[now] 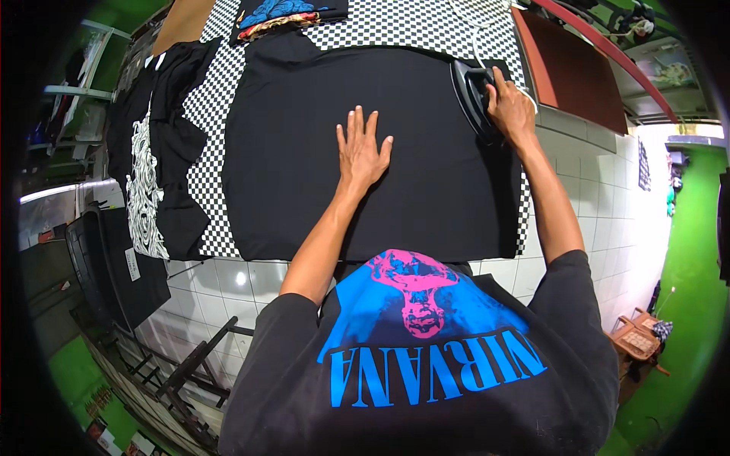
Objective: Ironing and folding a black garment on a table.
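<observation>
We press our left hand (pixel 363 152) flat, the fingers (pixel 357 125) spread wide, on the plain black cotton garment (pixel 304 190) that lies open on the desk with the black-and-white checkered cover (pixel 209 114). Our right hand (pixel 511 110) has its fingers closed around the handle of the dark electric iron (pixel 473 95), which rests on the far right corner of the cloth, well to the right of the spread fingers. The cloth seems soft, light and easy to wrinkle, so a flat palm holds it best. The iron looks heavy and probably hot; only the handle is safe. Left of the fingers lies a black shirt with a white print (pixel 148 182).
</observation>
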The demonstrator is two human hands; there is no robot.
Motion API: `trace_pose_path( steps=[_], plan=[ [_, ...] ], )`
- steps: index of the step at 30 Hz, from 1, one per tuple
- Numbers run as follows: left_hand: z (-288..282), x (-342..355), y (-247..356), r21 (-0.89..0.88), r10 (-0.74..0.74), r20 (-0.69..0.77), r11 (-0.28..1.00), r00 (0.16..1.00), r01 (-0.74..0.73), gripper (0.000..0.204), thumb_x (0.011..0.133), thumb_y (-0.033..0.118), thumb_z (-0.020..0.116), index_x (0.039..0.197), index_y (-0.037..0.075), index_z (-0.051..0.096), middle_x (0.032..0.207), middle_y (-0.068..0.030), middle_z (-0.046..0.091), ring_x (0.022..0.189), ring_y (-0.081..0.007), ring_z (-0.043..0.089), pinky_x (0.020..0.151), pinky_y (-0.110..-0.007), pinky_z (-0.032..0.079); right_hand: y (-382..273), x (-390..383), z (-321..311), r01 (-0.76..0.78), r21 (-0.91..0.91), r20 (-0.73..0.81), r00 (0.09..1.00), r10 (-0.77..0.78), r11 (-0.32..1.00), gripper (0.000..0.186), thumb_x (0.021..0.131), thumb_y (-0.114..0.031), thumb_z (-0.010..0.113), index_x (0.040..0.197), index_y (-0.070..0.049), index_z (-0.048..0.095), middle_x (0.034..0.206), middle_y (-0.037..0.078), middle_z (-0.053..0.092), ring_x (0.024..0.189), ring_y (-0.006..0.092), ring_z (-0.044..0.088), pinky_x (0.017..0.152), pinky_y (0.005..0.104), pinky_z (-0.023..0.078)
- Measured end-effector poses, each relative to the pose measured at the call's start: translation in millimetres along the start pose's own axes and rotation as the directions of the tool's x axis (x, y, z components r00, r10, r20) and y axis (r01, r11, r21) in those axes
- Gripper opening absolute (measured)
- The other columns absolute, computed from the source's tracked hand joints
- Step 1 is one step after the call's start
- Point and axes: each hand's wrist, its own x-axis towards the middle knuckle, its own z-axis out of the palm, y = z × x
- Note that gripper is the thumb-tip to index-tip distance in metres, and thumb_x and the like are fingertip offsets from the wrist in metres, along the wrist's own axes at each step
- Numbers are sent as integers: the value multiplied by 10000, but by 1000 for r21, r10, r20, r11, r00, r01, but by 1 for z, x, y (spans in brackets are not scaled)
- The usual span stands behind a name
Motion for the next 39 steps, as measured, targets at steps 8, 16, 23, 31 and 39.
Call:
trace_pose_path(
  steps=[8,16,23,31,39],
  plan=[
    [16,0,19,50,-6,-14,999,1000,7,577,995,348,542,1493,75,439,1596,-238,311,1493,-389,276,1210,-566,198,17,-15,-24,15,168,29,999,-20,986,409,975,-307,604,1345,-134,608,923,173,707,829,403,689,711,504,545],
    [14,-4,20,79,-24,-16,997,1000,25,570,997,351,522,1486,68,449,1583,-241,333,1485,-386,292,1207,-558,214,-19,-119,-56,203,310,117,961,-249,929,457,946,-211,658,1392,-156,576,867,110,643,729,308,668,641,401,544],
    [13,0,25,65,-35,-9,997,999,36,571,984,343,549,1472,60,460,1571,-259,339,1477,-407,295,1202,-574,209,8,-101,-35,272,205,96,950,-296,940,489,940,-197,665,1412,-147,550,895,100,634,737,279,667,639,398,548],
    [21,45,46,-3,33,7,999,999,-33,565,976,339,574,1460,66,473,1575,-253,340,1482,-406,288,1207,-571,185,53,-10,0,225,111,-23,974,-224,968,453,968,-233,633,1409,-175,547,863,110,645,696,317,673,605,411,550],
    [46,94,54,-21,99,15,995,995,-98,575,980,343,571,1468,61,460,1577,-256,333,1486,-405,283,1204,-567,201,98,48,8,273,33,-47,961,-271,962,436,969,-241,636,1395,-170,572,834,120,648,679,328,668,587,423,537]
  ],
)
